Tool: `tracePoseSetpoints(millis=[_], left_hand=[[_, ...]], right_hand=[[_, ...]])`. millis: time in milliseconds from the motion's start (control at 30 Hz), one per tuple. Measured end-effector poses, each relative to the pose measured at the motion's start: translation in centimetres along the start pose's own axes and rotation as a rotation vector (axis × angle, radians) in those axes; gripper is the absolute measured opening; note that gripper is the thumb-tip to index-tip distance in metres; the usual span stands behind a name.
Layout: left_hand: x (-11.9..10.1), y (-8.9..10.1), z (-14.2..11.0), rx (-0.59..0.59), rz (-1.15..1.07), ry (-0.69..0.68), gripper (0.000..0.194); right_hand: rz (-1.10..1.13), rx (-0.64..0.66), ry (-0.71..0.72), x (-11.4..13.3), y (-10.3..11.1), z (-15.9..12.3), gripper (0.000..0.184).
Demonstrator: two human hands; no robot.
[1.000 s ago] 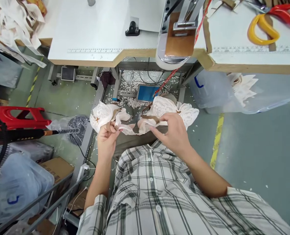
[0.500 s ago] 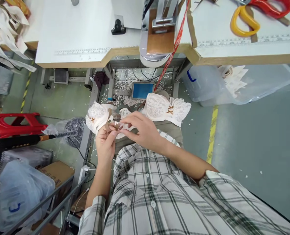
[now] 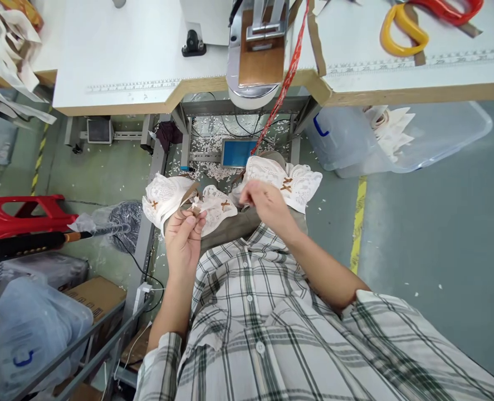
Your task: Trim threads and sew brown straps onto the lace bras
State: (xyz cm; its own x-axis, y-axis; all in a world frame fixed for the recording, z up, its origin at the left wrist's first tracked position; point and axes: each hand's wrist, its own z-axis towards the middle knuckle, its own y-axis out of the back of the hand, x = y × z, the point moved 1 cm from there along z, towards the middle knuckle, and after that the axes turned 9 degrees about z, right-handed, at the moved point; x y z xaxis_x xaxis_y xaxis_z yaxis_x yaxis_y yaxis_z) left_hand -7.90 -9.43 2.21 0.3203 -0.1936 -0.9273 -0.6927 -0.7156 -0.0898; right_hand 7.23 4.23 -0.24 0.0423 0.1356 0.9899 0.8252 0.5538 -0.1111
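White lace bras with small brown bows lie across my lap. My left hand (image 3: 184,236) is closed in a pinch on the edge of the left bra (image 3: 166,195), where a brown strap (image 3: 190,192) rises by the fingertips. A loose lace cup (image 3: 219,207) with a bow spreads just right of those fingers. My right hand (image 3: 269,207) hovers apart from the left, in front of the right bra (image 3: 299,181). Its fingers are curled together, and whatever they may hold is hidden.
Ahead stands a white worktable (image 3: 121,50) with a machine (image 3: 257,61) at its cut-out edge. A red ribbon (image 3: 286,83) hangs down from it. Scissors (image 3: 405,33) lie at the right. Clear plastic bins (image 3: 342,139) and a red stool (image 3: 25,214) flank me.
My right hand has moved right, away from my left fingers, and its fingers have curled in. The lace cup between the hands now shows. My left hand keeps its pinch.
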Motion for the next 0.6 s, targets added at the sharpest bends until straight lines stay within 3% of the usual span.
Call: tracePoseSetpoints(millis=[67,133,233,300,367,500,533,600], left_hand=[[-0.1,-0.3,0.0,0.019,-0.093,0.031,0.026],[-0.1,-0.8,-0.2,0.037,-0.161,0.059,0.026],[0.3,-1.4,-0.5,0.06,-0.18,0.082,0.025],[0.7,-1.4,-0.7,0.084,-0.102,0.097,0.027],[1.0,-0.9,-0.8,0.028,0.094,0.017,0.029],[0.2,0.8,-0.8,-0.295,0.668,-0.496,0.046],[0.1,1.0,-0.4,-0.247,0.806,-0.565,0.047],[0.2,1.2,0.6,-0.046,1.026,-0.551,0.046]], right_hand=[[0.194,0.296,-0.262,-0.9,-1.1,-0.5,0.074],[0.456,0.423,-0.452,-1.4,-3.0,-1.2,0.073],[0.837,0.278,-0.586,-1.6,-5.6,-1.5,0.057],[0.961,0.168,-0.616,-1.7,-6.4,-1.2,0.047],[0.926,0.08,-0.55,-1.9,-6.3,-0.7,0.041],[0.593,0.01,-0.246,-2.3,-5.0,0.3,0.039],[0.517,0.035,-0.188,-2.3,-4.7,0.5,0.039],[0.411,0.103,-0.107,-2.2,-4.3,0.8,0.038]])
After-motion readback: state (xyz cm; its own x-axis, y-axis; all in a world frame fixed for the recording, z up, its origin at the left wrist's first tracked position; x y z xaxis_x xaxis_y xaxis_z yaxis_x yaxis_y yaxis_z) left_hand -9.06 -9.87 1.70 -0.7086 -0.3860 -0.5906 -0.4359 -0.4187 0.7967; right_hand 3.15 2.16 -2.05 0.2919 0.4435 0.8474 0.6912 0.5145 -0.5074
